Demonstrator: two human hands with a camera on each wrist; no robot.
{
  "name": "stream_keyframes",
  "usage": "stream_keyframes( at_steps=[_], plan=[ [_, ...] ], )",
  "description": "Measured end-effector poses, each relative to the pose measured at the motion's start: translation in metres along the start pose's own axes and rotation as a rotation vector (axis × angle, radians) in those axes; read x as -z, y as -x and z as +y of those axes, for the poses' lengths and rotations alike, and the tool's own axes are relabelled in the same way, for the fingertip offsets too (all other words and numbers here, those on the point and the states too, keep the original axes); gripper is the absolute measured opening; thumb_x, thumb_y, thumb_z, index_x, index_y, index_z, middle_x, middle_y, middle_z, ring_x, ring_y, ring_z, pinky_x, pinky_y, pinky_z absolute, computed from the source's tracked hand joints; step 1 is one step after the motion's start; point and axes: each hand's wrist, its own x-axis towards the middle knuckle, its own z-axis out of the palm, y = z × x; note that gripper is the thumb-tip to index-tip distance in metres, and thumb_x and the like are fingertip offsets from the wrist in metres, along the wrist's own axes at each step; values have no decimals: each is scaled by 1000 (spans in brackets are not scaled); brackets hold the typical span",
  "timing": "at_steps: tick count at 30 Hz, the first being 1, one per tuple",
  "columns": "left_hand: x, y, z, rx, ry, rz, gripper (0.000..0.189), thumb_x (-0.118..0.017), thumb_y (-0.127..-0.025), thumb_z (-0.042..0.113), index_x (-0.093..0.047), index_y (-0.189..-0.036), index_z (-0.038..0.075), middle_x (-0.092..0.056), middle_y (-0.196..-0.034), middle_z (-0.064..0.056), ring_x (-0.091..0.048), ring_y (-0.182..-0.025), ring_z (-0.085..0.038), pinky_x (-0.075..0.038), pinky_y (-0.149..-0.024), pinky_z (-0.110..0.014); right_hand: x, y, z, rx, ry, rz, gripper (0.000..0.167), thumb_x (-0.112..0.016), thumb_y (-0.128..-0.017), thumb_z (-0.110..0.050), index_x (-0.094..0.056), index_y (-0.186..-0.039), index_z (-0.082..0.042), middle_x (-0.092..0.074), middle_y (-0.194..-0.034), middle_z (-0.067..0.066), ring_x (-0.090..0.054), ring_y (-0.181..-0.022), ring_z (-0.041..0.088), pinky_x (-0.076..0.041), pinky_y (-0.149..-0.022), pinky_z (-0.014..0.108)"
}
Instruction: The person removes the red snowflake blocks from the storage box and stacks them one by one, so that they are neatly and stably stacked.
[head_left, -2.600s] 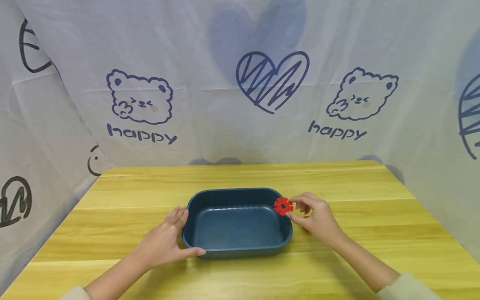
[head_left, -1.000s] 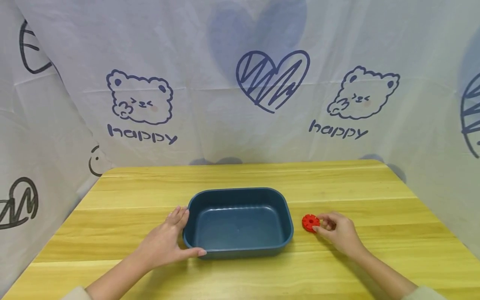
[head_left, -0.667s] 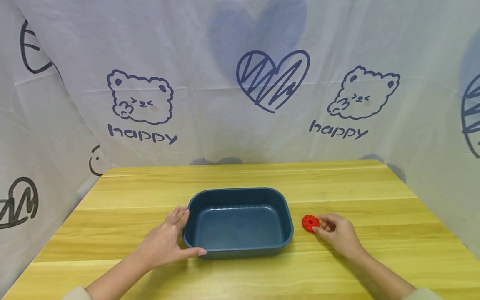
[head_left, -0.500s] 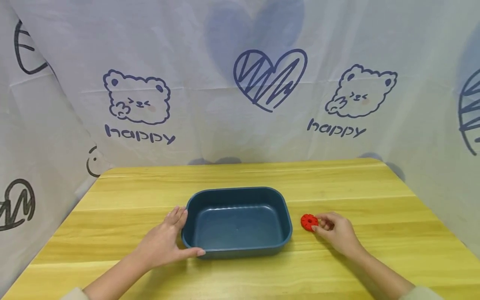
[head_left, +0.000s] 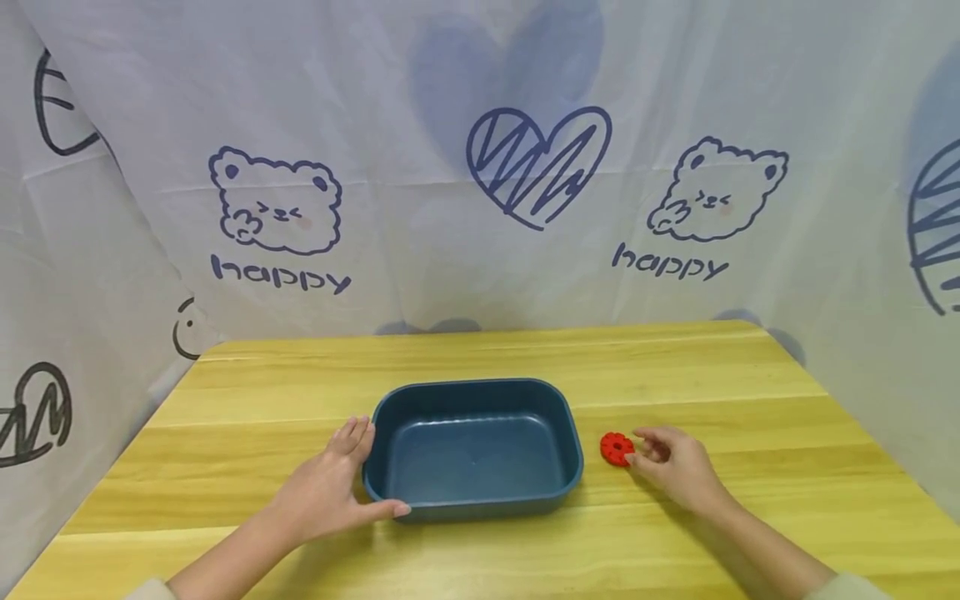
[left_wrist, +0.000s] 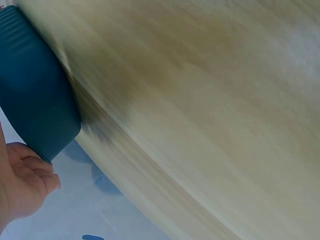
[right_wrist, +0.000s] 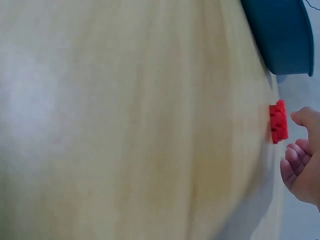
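On the table lies a small stack of red notched plastic discs (head_left: 617, 448), snowflake building pieces, to the right of a dark blue rectangular basin (head_left: 474, 458). My right hand (head_left: 678, 467) is beside the stack, thumb and index finger apart at its right edge. In the right wrist view, a gap separates the fingertips from the layered red discs (right_wrist: 279, 122). My left hand (head_left: 326, 490) rests against the basin's left end, fingers extended along the side and thumb along the front wall. The left wrist view shows its fingertips touching the basin (left_wrist: 37, 85) near the rim.
The wooden table (head_left: 300, 367) reaches back to a white curtain (head_left: 420, 225) printed with bears and hearts. More curtain hangs along both sides. The basin stands centrally, a short distance left of the discs.
My right hand has carried a red disc from over the basin's right rim onto the stack on the table, then let go with fingers slightly apart. The left hand stays at the basin.
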Motion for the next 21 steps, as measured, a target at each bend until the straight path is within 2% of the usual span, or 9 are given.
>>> stream_keyframes(
  at_steps=[10,14,16,18,21],
  plan=[
    [-7,4,0,10,21,63,110,-58,-71,72,-31,-140,-9,-29,-146,-28,-30,-135,-42,-45,-92,-53,22,-8,-6,65,55,-10,35,-69,-82,-12,-63,-109,8,-60,-82,4,-49,-69,-2,-48,-62,18],
    [-6,2,-1,10,54,85,102,-58,-77,65,-26,-144,-5,-26,-149,-25,-26,-137,-42,-43,-93,-55,32,-13,-12,129,85,31,35,-66,-86,-17,-62,-113,5,-62,-89,8,-53,-74,5,-48,-64,20],
    [-4,-1,-2,4,53,112,97,-58,-78,63,-30,-143,-4,-29,-148,-23,-28,-137,-41,-43,-94,-56,39,-15,-15,177,119,59,36,-64,-87,-17,-60,-116,4,-64,-98,14,-57,-82,15,-50,-68,27],
    [-2,-6,-3,2,48,141,93,-58,-79,62,-35,-141,-3,-32,-147,-22,-30,-136,-41,-42,-95,-56,46,-17,-17,221,155,73,40,-63,-88,-18,-57,-120,4,-61,-111,22,-58,-95,29,-51,-78,40],
    [2,-14,-4,-8,30,196,90,-59,-78,61,-38,-140,-2,-35,-146,-23,-31,-135,-42,-36,-102,-56,56,-20,-21,275,223,66,50,-63,-87,-23,-51,-127,5,-51,-128,29,-48,-113,45,-38,-92,60]
  ],
)
